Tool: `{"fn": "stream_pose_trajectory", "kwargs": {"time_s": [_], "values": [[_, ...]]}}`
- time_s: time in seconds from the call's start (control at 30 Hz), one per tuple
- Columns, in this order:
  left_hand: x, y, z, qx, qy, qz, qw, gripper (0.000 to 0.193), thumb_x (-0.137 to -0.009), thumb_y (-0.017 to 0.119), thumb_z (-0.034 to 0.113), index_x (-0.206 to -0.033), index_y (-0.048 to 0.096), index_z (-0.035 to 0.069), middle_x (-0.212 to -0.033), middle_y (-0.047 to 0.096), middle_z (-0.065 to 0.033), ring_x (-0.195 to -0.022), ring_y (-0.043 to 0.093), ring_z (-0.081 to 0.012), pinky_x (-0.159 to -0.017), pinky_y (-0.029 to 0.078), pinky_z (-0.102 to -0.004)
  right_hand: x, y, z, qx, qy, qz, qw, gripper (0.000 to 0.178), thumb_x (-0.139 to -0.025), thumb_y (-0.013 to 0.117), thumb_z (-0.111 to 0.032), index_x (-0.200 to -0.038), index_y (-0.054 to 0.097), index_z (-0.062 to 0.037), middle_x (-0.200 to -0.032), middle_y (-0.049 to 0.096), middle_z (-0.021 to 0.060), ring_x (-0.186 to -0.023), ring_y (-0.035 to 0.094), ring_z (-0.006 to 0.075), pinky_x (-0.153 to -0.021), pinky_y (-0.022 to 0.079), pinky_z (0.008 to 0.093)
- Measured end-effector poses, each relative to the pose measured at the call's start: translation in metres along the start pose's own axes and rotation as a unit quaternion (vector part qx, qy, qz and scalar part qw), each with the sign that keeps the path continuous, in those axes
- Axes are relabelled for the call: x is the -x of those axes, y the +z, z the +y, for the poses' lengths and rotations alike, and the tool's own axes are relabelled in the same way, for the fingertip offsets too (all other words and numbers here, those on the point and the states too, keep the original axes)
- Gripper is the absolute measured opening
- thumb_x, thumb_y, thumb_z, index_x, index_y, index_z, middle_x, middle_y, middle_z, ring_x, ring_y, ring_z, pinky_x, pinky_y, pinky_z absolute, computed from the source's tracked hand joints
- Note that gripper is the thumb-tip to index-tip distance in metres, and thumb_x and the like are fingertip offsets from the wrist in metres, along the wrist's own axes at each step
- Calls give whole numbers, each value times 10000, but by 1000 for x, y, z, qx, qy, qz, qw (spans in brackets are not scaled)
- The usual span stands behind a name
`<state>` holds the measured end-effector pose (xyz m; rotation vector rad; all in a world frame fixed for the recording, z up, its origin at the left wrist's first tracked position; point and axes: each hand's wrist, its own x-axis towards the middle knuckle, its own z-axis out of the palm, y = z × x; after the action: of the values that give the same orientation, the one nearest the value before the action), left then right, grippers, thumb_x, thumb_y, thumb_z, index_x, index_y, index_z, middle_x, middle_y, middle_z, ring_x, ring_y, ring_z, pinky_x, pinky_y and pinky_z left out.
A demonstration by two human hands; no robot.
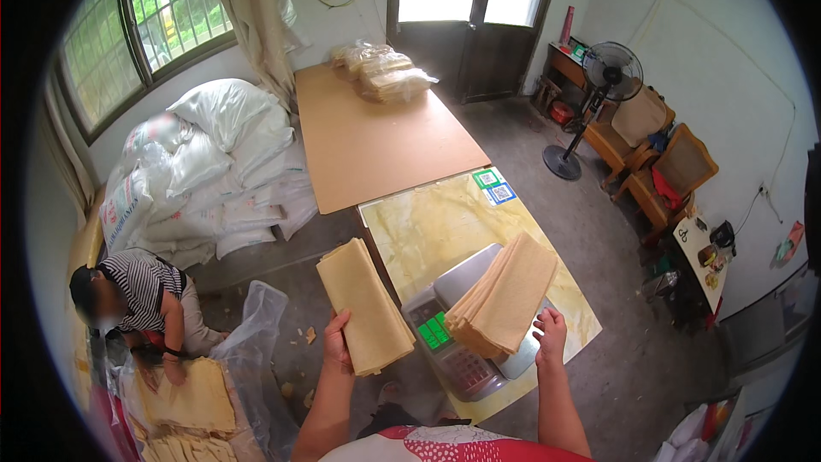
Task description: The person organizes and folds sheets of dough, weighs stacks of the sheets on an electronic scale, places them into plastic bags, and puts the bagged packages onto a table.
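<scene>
My left hand (339,338) grips the lower left edge of a stack of folded tan sheets (363,308), thin and slightly rough, held up left of the table. A second stack of folded tan sheets (505,295) rests tilted on the metal pan of a digital scale (466,376). The scale has a lit green display and stands on the yellow marble-patterned tabletop (419,222). Just right of that second stack is my right hand (550,334), fingers loosely bent and apart, with nothing visible in it. Whether its fingertips touch the stack's edge is hard to see.
A brown board tabletop (385,145) adjoins the far end, bearing bagged sheets (385,73). White sacks (214,162) are piled left. At lower left a person (145,308) handles tan sheets (188,402) in clear plastic. A standing fan (611,77) and wooden chairs (680,171) stand right.
</scene>
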<state>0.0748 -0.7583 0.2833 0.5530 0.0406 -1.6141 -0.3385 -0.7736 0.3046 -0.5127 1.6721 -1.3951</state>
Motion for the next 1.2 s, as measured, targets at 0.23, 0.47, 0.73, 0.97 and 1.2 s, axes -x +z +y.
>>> {"fn": "stream_pose_trajectory", "kwargs": {"time_s": [0.23,0.47,0.73,0.97,1.2], "values": [[1,5,0,-8,-6,-8,1000,438,-883,527,68,-1314,464,112,-1204,581,-131,-1073,604,-317,-901,529,-480,3,12,-12,65,-43,-2,997,239,-842,678,-251,-974,558,-90,-810,562,-9,-696,534,87,-582,430,239],[4,19,-1,-9,-5,-47,999,449,-887,513,59,-1327,446,119,-1216,570,-132,-1066,605,-321,-885,535,-487,-12,15,-15,196,-209,8,958,263,-776,696,-118,-1001,570,-63,-818,575,27,-684,565,125,-602,459,265],[8,2,2,-24,15,-11,1000,450,-876,528,81,-1318,450,120,-1193,581,-138,-1059,610,-331,-882,536,-497,0,58,-106,643,-562,-254,454,461,-769,585,-53,-1206,565,-196,-1296,512,136,-925,610,268,-757,511,394],[15,-30,7,-27,54,27,998,445,-871,552,123,-1306,456,122,-1186,589,-141,-1028,622,-331,-877,535,-507,-38,78,-103,640,-556,-338,409,344,-770,578,-59,-1111,570,-98,-1276,519,144,-956,617,269,-771,508,391],[34,-40,23,-23,75,59,995,452,-857,545,71,-1297,450,114,-1184,574,-123,-1069,595,-319,-899,524,-484,-46,72,-115,607,-606,-362,365,122,-779,557,-80,-900,558,-97,-943,574,78,-857,626,237,-703,485,377]]}}
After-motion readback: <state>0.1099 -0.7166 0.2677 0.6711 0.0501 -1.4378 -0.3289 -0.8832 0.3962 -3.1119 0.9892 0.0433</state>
